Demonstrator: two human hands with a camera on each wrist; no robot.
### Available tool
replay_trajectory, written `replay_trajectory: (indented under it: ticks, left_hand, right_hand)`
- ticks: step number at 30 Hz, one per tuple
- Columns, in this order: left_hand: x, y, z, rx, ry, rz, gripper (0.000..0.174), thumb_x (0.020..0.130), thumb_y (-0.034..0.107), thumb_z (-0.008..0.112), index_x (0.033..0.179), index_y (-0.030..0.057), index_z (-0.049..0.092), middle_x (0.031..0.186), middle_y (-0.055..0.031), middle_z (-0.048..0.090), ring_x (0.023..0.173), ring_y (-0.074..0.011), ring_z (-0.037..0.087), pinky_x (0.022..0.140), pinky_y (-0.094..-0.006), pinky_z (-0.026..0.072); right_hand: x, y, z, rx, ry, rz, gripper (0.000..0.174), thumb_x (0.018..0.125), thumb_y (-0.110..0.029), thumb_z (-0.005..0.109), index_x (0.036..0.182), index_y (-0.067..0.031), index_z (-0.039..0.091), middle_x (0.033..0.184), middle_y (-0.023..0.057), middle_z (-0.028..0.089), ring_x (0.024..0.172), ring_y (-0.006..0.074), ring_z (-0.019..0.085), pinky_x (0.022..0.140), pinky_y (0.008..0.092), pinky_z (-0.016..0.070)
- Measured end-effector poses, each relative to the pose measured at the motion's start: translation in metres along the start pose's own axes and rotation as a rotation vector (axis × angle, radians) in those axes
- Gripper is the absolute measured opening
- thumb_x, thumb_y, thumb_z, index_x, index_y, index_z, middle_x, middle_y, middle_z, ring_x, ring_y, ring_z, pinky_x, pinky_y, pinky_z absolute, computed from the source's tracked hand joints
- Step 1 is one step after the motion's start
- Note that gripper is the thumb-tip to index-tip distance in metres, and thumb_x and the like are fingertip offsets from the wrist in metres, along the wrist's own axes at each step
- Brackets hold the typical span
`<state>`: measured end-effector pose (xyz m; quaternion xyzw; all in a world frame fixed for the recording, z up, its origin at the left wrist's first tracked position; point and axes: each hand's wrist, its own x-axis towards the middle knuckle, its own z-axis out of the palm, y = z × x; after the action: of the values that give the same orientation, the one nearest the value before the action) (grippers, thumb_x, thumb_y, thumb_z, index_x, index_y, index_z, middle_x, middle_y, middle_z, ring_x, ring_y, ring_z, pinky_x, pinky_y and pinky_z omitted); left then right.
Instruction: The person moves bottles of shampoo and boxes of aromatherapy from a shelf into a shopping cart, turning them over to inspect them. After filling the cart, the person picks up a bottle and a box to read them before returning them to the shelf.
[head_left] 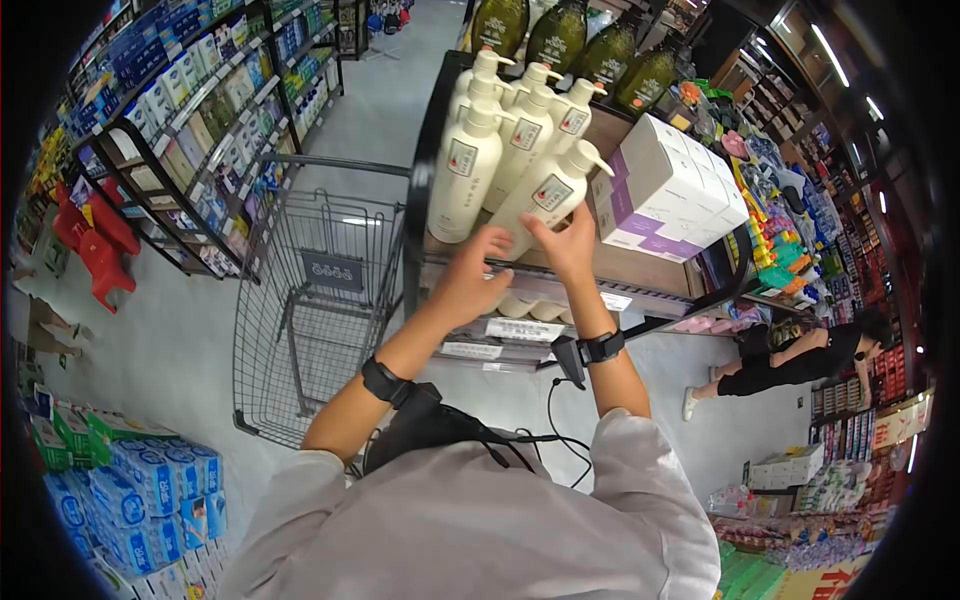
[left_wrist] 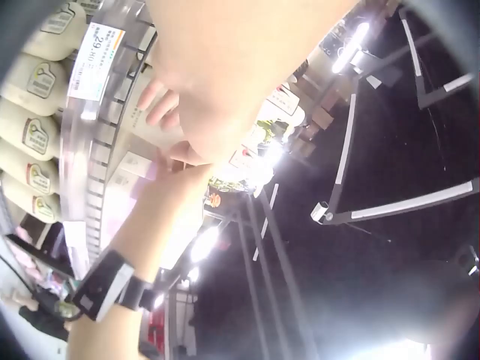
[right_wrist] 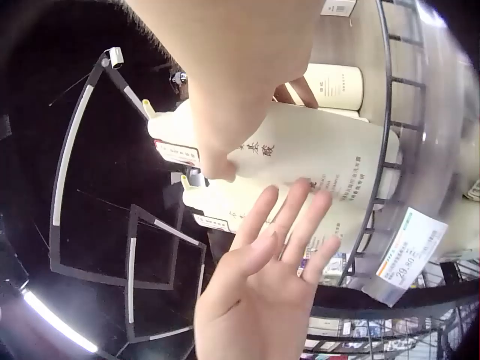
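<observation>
My right hand (head_left: pixel 566 245) grips a cream pump bottle (head_left: pixel 552 194) by its side, the thumb across its front below the label. The bottle leans to the right at the front of a display shelf. Close to its lower part is my left hand (head_left: pixel 468 276), fingers spread and loosely bent. In the right wrist view that left hand (right_wrist: pixel 259 292) shows its open palm beside the bottle (right_wrist: pixel 307 157). More cream pump bottles (head_left: pixel 462 180) stand upright just behind and to the left. From the left wrist, the right hand (left_wrist: pixel 184 176) is partly hidden.
A stack of white and purple boxes (head_left: pixel 670 190) sits right of the bottles. Dark green bottles (head_left: pixel 555 40) line the back. Price tags (head_left: pixel 525 329) edge the shelf, above more bottles lying lower. A wire shopping cart (head_left: pixel 310 300) stands left; a person (head_left: pixel 800 362) is at right.
</observation>
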<state>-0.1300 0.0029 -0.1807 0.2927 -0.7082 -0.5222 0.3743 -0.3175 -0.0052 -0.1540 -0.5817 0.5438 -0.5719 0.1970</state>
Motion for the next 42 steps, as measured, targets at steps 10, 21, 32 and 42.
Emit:
replay_trajectory:
  ticks: [10,21,32,42]
  left_hand:
    - [-0.029,0.078,0.019,0.508,0.301,0.331,0.089,0.065,0.017,0.084,0.141,0.0041,0.039,0.134,-0.0192,0.051,0.121,-0.0377,0.052,0.103,-0.0434,0.0424]
    - [-0.201,0.054,-0.01,-0.698,0.502,-0.09,0.097,0.062,0.039,0.069,0.143,-0.0026,0.037,0.115,-0.0195,0.061,0.103,-0.0333,0.061,0.091,-0.0407,0.0498]
    - [-0.345,0.028,-0.097,-0.891,0.464,-0.053,0.092,0.074,0.048,0.07,0.142,-0.0045,0.038,0.122,-0.0254,0.057,0.108,-0.0364,0.061,0.089,-0.0467,0.0514]
    - [-0.417,0.036,-0.232,-0.097,0.57,-0.176,0.074,0.081,0.026,0.077,0.14,0.0026,0.04,0.13,-0.0124,0.054,0.123,-0.0222,0.05,0.103,-0.0368,0.0395]
  right_hand:
    - [-0.046,-0.053,-0.054,0.582,-0.127,-0.081,0.068,0.073,-0.015,0.083,0.127,0.0034,0.046,0.116,0.0118,0.06,0.106,0.0215,0.06,0.093,0.0362,0.048]
    - [-0.067,-0.079,0.1,1.179,-1.049,0.016,0.065,0.084,-0.018,0.065,0.137,-0.0039,0.029,0.137,0.0147,0.047,0.128,0.0245,0.045,0.107,0.0376,0.0324]
    - [-0.144,-0.121,0.228,1.179,-1.321,0.331,0.065,0.091,-0.011,0.057,0.148,0.0021,0.028,0.145,0.013,0.044,0.135,0.023,0.041,0.111,0.0381,0.0306]
    - [-0.192,-0.184,0.33,0.748,-1.162,0.134,0.061,0.082,-0.02,0.078,0.132,0.0014,0.049,0.122,0.0103,0.061,0.111,0.0191,0.06,0.097,0.0355,0.0475]
